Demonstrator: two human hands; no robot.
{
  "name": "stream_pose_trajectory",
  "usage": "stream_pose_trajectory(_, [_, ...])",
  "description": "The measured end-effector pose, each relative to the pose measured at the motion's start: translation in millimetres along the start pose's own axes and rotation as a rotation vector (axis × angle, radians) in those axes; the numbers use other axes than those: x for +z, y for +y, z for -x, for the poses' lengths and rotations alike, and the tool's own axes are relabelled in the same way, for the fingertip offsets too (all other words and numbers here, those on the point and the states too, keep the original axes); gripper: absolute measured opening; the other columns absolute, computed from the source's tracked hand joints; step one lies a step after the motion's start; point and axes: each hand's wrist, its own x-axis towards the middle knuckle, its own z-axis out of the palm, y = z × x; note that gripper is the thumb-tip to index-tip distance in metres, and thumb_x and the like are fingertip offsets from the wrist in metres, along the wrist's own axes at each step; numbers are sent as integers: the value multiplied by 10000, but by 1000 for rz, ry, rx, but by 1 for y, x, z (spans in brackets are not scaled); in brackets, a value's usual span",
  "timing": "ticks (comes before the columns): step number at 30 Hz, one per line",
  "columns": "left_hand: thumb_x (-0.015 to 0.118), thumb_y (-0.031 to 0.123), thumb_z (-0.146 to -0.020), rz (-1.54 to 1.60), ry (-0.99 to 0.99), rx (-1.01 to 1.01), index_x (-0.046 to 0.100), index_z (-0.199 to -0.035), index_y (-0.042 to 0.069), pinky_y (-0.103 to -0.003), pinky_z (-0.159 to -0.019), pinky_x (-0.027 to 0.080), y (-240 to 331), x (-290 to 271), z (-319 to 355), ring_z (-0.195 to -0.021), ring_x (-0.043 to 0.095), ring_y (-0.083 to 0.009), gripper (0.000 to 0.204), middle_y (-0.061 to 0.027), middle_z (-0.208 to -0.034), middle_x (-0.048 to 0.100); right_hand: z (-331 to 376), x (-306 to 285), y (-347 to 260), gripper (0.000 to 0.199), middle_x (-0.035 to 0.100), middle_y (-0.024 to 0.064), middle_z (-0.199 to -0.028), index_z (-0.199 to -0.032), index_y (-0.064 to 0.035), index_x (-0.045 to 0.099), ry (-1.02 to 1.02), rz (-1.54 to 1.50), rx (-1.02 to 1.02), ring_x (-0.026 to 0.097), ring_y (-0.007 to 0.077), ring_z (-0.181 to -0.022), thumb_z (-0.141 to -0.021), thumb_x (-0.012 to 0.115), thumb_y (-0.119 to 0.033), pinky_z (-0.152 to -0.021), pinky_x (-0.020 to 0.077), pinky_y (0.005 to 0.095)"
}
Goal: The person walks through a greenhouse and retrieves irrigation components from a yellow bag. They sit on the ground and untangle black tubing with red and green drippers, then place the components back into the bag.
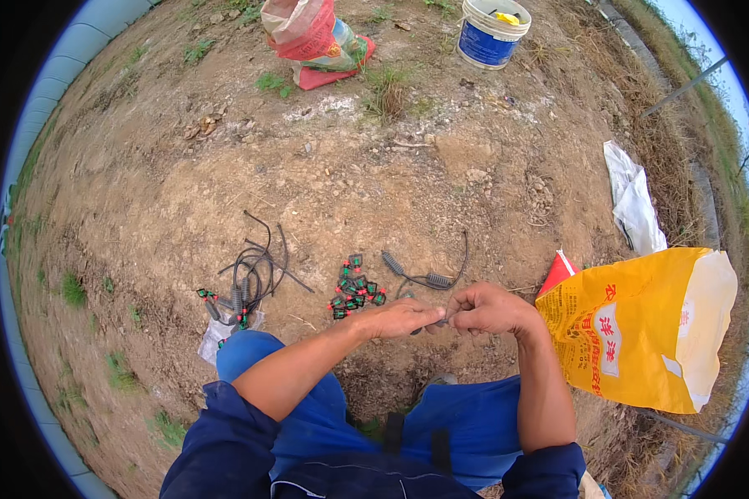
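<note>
My left hand (406,318) and my right hand (493,310) meet in front of my knees, both closed with fingertips pinched together. Between them is a small dark tube-like piece (443,322), mostly hidden by the fingers. Just beyond, thin black tubing with grey ribbed cylinders (437,281) lies on the soil, one end curving upward. Left of it sits a pile of small black, green and red plastic fittings (356,291). Farther left lies a tangle of black tubes (258,264) with more ribbed cylinders and fittings, partly over a clear plastic bag (212,341).
A large yellow printed sack (641,333) lies close to my right elbow, with a white sheet (635,195) beyond it. At the far side stand a red and white sack (316,41) and a blue and white bucket (491,37). The ground is bare, uneven soil.
</note>
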Motion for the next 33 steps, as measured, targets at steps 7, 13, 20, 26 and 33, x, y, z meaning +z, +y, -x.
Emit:
stream_pose_trajectory(7, [570, 451, -958, -362, 197, 33, 597, -1273, 18, -455, -931, 488, -32, 56, -26, -1090, 620, -390, 536, -229, -1204, 639, -76, -20, 141, 195, 710, 90, -850, -915, -40, 723, 254, 721, 334, 677, 246, -779, -782, 672, -173, -675, 521, 378])
stream_pose_trajectory(13, [627, 374, -916, -510, 35, -17, 633, -1166, 11, -499, -910, 498, -29, 56, -5, -1047, 631, -429, 441, -260, -1059, 672, -144, 15, 142, 323, 687, 135, -1082, -1054, -86, 700, 641, 1114, 181, 637, 330, -1069, -819, 688, -308, -915, 474, 479])
stream_pose_trajectory(20, [623, 267, -886, -651, -91, -9, 641, -1094, 25, -535, -863, 504, -8, 57, 31, -993, 643, -429, 319, -237, -1002, 677, -245, 52, 118, 419, 653, 159, -1110, -1137, -71, 592, 704, 896, -12, 622, 367, -1075, -836, 698, -343, -880, 497, 492])
stream_pose_trajectory(26, [638, 308, -858, -597, 166, -164, 682, -1013, 43, -497, -807, 516, -47, -7, 30, -914, 669, -396, 311, -217, -922, 698, -221, 42, 116, 390, 641, 252, -1067, -1095, -9, 583, 643, 695, -38, 639, 434, -970, -834, 664, -288, -834, 509, 522])
stream_pose_trajectory(33, [703, 210, -802, -649, 661, -611, 705, -970, 7, -464, -882, 535, -202, -79, 24, -1000, 663, -391, 264, -237, -1004, 688, -92, 23, -19, 369, 657, 304, -1003, -1048, 31, 583, 305, 799, 26, 640, 441, -971, -804, 634, -241, -855, 514, 512])
